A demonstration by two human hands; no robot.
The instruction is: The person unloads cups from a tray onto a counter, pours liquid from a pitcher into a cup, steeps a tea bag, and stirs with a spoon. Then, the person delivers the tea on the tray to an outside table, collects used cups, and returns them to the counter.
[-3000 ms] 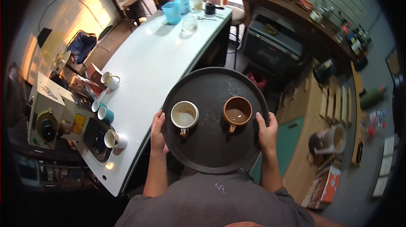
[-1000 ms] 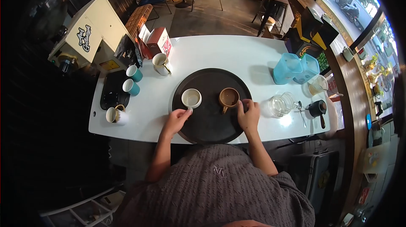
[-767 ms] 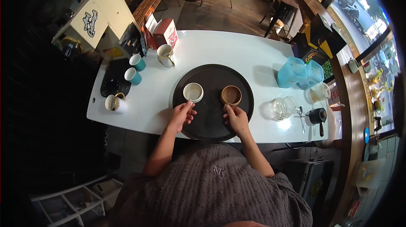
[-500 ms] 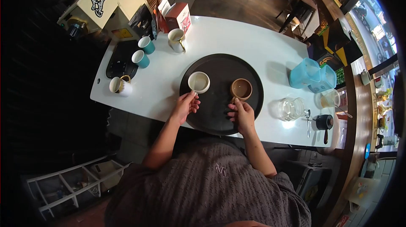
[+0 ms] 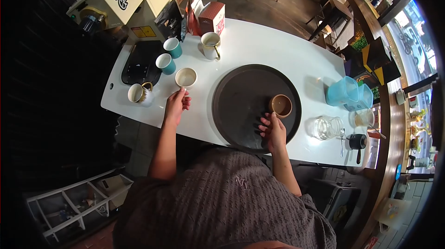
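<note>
My left hand (image 5: 177, 104) is closed on the near side of a white cup (image 5: 186, 78), left of the tray and over the white tabletop. Whether that cup touches the table I cannot tell. On the right part of the round dark tray (image 5: 236, 110) is a brown cup (image 5: 281, 105). My right hand (image 5: 274, 130) pinches this cup at its near side, thumb on top and the other fingers partly curled. Both cups are upright. The fingers hide their handles.
Two teal cups (image 5: 166, 64), a gold-handled mug (image 5: 139, 94) and another gold-handled mug (image 5: 211, 46) stand on the left of the table. A red box (image 5: 212, 18) is behind. Rightward are a glass jar (image 5: 328, 127), blue containers (image 5: 342, 91) and a black-handled pot (image 5: 357, 142).
My left hand has carried the white cup leftward off the tray to over the table. The brown cup, with my right hand on it, has shifted slightly right on the tray. The view has shifted too.
</note>
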